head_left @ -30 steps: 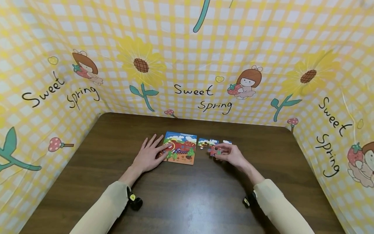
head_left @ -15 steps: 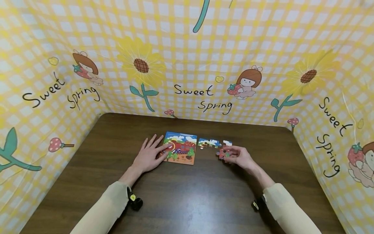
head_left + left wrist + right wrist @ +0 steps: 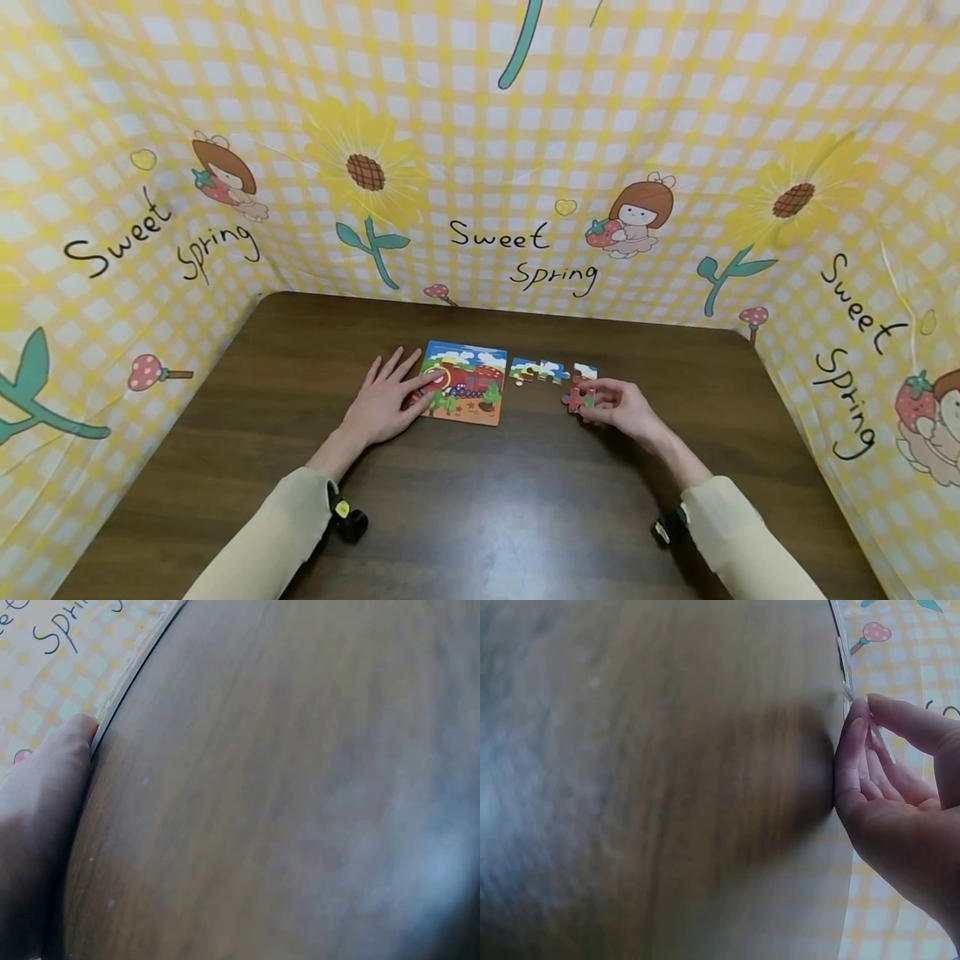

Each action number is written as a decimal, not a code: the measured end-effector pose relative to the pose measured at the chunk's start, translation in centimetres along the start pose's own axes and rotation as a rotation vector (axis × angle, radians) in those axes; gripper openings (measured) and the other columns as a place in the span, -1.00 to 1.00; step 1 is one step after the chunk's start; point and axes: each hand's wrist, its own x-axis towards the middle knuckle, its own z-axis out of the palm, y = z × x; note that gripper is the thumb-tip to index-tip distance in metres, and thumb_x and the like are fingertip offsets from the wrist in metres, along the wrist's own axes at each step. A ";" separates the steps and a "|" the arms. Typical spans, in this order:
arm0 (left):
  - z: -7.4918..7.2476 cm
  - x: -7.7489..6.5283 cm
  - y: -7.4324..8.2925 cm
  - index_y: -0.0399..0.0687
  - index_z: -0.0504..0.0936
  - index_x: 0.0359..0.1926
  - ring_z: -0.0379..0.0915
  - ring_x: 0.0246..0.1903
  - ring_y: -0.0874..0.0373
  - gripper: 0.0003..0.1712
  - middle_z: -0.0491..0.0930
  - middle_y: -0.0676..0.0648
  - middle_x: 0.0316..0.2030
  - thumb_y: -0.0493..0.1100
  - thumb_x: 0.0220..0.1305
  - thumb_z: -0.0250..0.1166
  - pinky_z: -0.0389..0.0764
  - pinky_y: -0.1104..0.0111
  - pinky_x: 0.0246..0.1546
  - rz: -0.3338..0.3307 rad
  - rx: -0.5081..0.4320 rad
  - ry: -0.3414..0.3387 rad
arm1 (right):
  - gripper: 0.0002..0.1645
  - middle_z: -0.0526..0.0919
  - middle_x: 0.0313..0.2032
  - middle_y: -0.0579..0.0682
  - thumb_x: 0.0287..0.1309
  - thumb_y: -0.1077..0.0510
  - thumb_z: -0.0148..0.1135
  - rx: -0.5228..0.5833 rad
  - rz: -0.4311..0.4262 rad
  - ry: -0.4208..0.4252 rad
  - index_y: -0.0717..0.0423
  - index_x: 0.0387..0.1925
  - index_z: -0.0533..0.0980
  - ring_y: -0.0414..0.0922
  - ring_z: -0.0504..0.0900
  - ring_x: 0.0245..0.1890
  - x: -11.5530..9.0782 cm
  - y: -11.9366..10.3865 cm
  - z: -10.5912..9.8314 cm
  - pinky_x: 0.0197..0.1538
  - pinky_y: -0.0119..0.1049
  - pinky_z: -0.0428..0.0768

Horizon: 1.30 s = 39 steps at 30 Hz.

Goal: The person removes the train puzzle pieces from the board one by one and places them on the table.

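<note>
In the head view my left hand [image 3: 378, 406] lies with its fingers spread beside a picture card [image 3: 472, 383] showing a red train, two of its digits resting on the card's left side. My right hand [image 3: 624, 408] pinches a red jigsaw piece [image 3: 577, 402] between thumb and fingers. Just above that piece lies a blue-and-white jigsaw piece [image 3: 586, 370]; whether the two interlock I cannot tell. To their left, two sky-and-cloud jigsaw pieces [image 3: 553, 372] sit side by side. The right wrist view shows the right hand [image 3: 892, 787] with a thin edge between its fingers.
Everything lies on a dark brown wooden table [image 3: 450, 517]. Yellow checked cloth [image 3: 495, 192] walls the table off at the back and both sides. A dark wrist camera [image 3: 348, 521] hangs at the left cuff.
My right hand has carried the red jigsaw piece rightward and down, to just below the blue-and-white piece. The left hand and the card have stayed in place.
</note>
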 end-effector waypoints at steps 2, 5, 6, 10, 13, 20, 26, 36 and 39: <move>0.1 0.0 0.0 0.48 0.50 0.59 -0.12 0.78 -0.29 -0.39 0.15 -0.12 0.76 0.33 0.64 0.16 -0.16 -0.37 0.74 -0.002 0.001 -0.001 | -0.37 0.82 -0.11 0.20 0.37 0.35 0.46 -0.010 -0.002 -0.001 0.46 0.40 0.52 -0.28 0.75 -0.34 -0.1 0.0 0.0 -0.26 -0.38 0.74; 0.1 0.0 0.1 0.49 0.50 0.59 -0.11 0.78 -0.29 -0.39 0.15 -0.13 0.76 0.33 0.64 0.16 -0.16 -0.37 0.74 -0.006 0.004 0.001 | -0.37 0.80 -0.09 0.25 0.34 0.37 0.47 -0.036 -0.001 0.007 0.46 0.39 0.53 -0.29 0.74 -0.33 -0.1 0.1 -0.1 -0.25 -0.39 0.74; 0.1 0.0 0.1 0.49 0.50 0.59 -0.11 0.78 -0.28 -0.39 0.15 -0.12 0.76 0.33 0.64 0.16 -0.16 -0.37 0.74 -0.007 0.005 0.002 | -0.37 0.80 -0.08 0.27 0.34 0.37 0.48 -0.049 -0.002 0.010 0.46 0.39 0.53 -0.30 0.74 -0.32 -0.1 0.1 -0.1 -0.25 -0.40 0.74; 0.2 0.0 0.0 0.49 0.51 0.59 -0.12 0.78 -0.28 -0.39 0.14 -0.12 0.76 0.33 0.63 0.16 -0.16 -0.37 0.74 -0.010 0.005 0.004 | -0.39 0.75 -0.06 0.31 0.31 0.38 0.50 -0.135 -0.029 0.029 0.46 0.35 0.56 -0.29 0.69 -0.29 -0.2 0.1 0.1 -0.26 -0.43 0.72; 0.2 0.0 0.0 0.48 0.51 0.59 -0.13 0.78 -0.28 -0.39 0.14 -0.12 0.76 0.34 0.64 0.16 -0.17 -0.37 0.74 -0.011 0.001 0.001 | -0.40 0.75 -0.06 0.34 0.27 0.39 0.52 -0.204 -0.068 0.059 0.47 0.31 0.58 -0.26 0.66 -0.31 -0.3 0.1 0.3 -0.31 -0.45 0.67; 0.2 0.0 0.0 0.48 0.51 0.59 -0.13 0.79 -0.27 -0.39 0.14 -0.11 0.76 0.35 0.63 0.15 -0.18 -0.36 0.74 -0.014 0.003 0.001 | -0.46 0.76 -0.25 0.17 0.22 0.37 0.55 -0.444 -0.107 0.162 0.37 0.23 0.65 -0.18 0.66 -0.37 -0.5 0.0 1.2 -0.32 -0.41 0.59; 0.2 0.0 0.1 0.49 0.51 0.58 -0.12 0.78 -0.27 -0.39 0.15 -0.11 0.76 0.36 0.63 0.15 -0.16 -0.38 0.73 -0.012 -0.001 0.007 | -0.48 0.74 -0.18 0.20 0.24 0.30 0.58 -0.525 -0.123 0.201 0.36 0.21 0.67 -0.15 0.68 -0.34 -0.6 -0.1 1.7 -0.29 -0.41 0.63; 0.1 0.0 0.0 0.48 0.51 0.58 -0.12 0.78 -0.27 -0.39 0.15 -0.11 0.76 0.35 0.63 0.15 -0.18 -0.37 0.74 -0.012 0.000 0.007 | -0.50 0.68 -0.04 0.26 0.26 0.23 0.59 -0.600 -0.138 0.236 0.32 0.19 0.70 -0.10 0.67 -0.29 -1.1 -0.3 2.1 -0.22 -0.35 0.65; 0.1 0.0 0.1 0.47 0.51 0.58 -0.13 0.79 -0.28 -0.39 0.14 -0.11 0.76 0.35 0.63 0.15 -0.19 -0.37 0.74 -0.012 -0.005 0.004 | -0.52 0.69 -0.05 0.25 0.26 0.24 0.59 -0.618 -0.149 0.252 0.32 0.17 0.71 -0.09 0.67 -0.28 -1.2 -0.3 2.1 -0.22 -0.38 0.63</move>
